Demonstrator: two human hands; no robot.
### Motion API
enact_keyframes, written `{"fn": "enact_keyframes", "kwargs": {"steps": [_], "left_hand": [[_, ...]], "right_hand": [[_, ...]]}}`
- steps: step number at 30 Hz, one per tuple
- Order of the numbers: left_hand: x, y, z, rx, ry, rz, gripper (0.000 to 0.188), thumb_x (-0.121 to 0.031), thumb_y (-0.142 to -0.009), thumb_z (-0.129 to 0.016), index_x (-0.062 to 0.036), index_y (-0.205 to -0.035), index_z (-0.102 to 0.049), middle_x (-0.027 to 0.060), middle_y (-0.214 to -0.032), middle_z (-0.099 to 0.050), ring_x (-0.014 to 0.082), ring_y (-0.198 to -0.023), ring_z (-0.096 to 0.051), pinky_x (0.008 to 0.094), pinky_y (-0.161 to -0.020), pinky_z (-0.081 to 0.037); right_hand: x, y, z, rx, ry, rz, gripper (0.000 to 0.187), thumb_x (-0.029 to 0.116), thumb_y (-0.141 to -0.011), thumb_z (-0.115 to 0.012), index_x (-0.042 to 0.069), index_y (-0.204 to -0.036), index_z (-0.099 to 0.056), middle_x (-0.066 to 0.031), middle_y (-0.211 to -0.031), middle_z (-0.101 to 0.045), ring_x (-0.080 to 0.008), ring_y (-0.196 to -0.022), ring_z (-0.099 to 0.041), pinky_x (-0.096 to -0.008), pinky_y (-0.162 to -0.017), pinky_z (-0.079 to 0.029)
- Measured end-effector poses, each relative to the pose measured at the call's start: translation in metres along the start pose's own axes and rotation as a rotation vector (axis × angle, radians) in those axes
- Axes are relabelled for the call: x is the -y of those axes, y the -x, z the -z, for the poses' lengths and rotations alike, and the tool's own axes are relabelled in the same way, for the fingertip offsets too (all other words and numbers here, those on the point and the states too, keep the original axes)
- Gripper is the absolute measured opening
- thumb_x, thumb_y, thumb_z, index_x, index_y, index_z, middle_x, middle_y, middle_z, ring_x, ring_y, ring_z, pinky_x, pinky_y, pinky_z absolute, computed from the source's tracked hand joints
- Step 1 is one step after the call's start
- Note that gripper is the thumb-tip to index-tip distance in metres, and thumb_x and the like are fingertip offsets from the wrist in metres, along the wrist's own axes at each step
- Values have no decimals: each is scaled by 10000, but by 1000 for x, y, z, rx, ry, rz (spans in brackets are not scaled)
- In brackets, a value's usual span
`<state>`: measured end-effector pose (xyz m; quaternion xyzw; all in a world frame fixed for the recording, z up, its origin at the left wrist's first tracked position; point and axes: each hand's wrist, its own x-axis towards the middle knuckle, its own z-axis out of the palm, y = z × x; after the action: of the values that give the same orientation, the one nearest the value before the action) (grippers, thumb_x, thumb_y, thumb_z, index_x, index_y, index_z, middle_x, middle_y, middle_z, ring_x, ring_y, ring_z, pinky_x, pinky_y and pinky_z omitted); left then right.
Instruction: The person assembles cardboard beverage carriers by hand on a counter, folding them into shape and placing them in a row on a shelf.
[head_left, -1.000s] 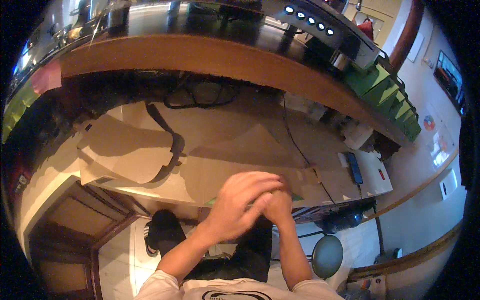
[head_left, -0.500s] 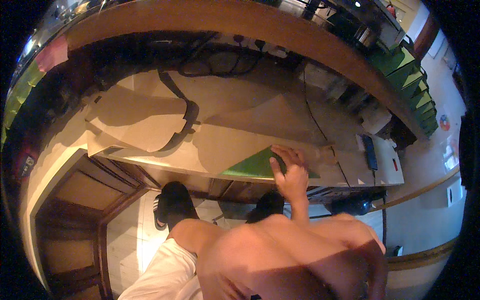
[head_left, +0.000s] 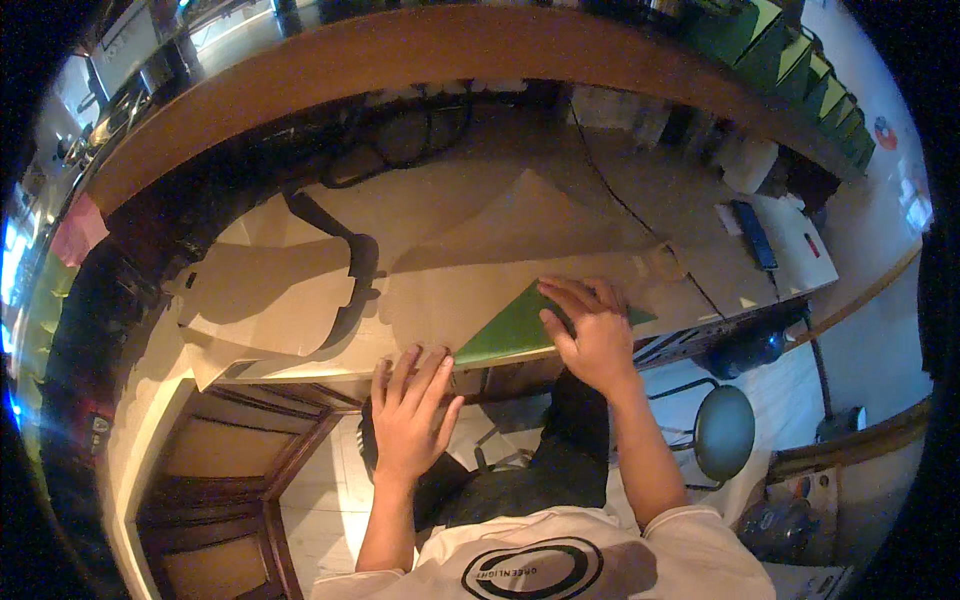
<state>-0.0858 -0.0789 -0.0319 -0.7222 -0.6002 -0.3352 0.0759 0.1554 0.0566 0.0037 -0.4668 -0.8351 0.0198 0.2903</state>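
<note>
A flat green triangle (head_left: 505, 325), which looks like folded paper or thin card, lies along the near edge of the table. My right hand (head_left: 595, 340) rests on its right part, fingers spread, covering some of the surface. At the triangle's left corner, my left hand (head_left: 412, 415) hovers over or touches the table edge with its fingers apart and nothing in them. Whether its fingertips press on the corner cannot be told. Under both hands is the tan tabletop (head_left: 440, 300).
A cut sheet of tan cardboard (head_left: 265, 290) lies at the left. A black phone (head_left: 752, 232) with a cable is at the right. A brown shelf (head_left: 400, 60) overhangs the back, with green folded pieces (head_left: 780, 50) at upper right. A round stool (head_left: 724, 432) stands below right.
My left hand has come into view and now sits by the triangle's left corner. My right hand stays on the triangle. The view has shifted, and the stool now shows.
</note>
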Motion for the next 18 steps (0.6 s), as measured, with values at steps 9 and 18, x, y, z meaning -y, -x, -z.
{"fn": "enact_keyframes", "kwargs": {"steps": [9,18], "left_hand": [[42,21,-89,-501,-90,-87,608,-100,-743,-703,-179,-1330,-571,21,-1353,-623,320,-1376,-438,533,-1241,-114],[35,18,-109,-571,-8,-13,619,-173,-748,-679,-196,-1345,-519,27,-1374,-590,336,-1418,-371,561,-1238,-76]], "right_hand": [[15,7,-3,-2,29,19,403,370,-932,-645,163,-1275,-690,26,-1381,-630,-290,-1272,-513,-509,-1113,-353],[73,39,-19,128,26,204,693,417,-867,-711,137,-1470,-514,-109,-1563,-441,-346,-1451,-371,-611,-1199,-215]]}}
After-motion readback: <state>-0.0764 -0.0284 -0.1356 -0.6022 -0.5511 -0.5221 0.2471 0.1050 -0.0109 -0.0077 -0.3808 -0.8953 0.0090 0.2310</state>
